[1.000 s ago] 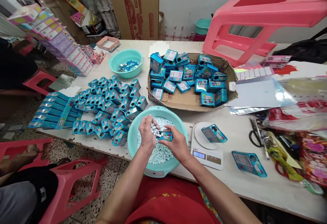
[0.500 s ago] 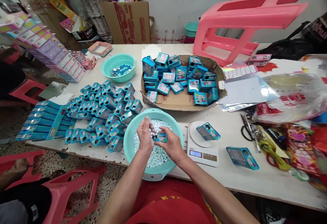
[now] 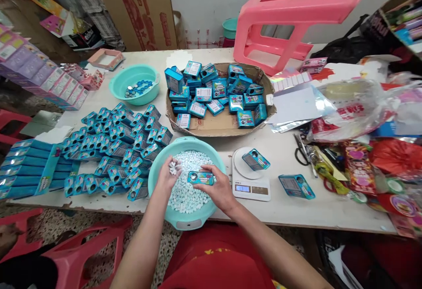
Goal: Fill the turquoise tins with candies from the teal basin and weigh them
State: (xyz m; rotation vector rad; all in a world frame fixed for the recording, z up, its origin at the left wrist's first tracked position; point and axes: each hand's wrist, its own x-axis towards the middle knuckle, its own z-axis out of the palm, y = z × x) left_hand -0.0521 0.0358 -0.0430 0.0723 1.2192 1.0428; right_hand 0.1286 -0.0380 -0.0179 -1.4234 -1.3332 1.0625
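Observation:
My right hand (image 3: 219,188) grips a blue candy tin (image 3: 200,178) by its end, with the round hole in its top facing up. My left hand (image 3: 167,175) is cupped around several small white candies (image 3: 173,167). Both hands are over a turquoise basin (image 3: 154,183) filled with pale candies (image 3: 187,194). Right of the basin, a white kitchen scale (image 3: 251,190) carries another blue tin (image 3: 256,160). One more tin (image 3: 296,186) lies on the table beyond the scale.
Rows of blue tins (image 3: 115,144) cover the table's left side. Behind the basin lies a cardboard tray (image 3: 214,126) of tins, beside a smaller turquoise basin (image 3: 134,84) of blue lids. Scissors (image 3: 301,150), plastic bags (image 3: 349,108) and a pink stool (image 3: 250,25) are on the right.
My left hand has moved left, away from the tin, still cupping candies. The tin in my right hand now shows its top and hole. The whole view has shifted.

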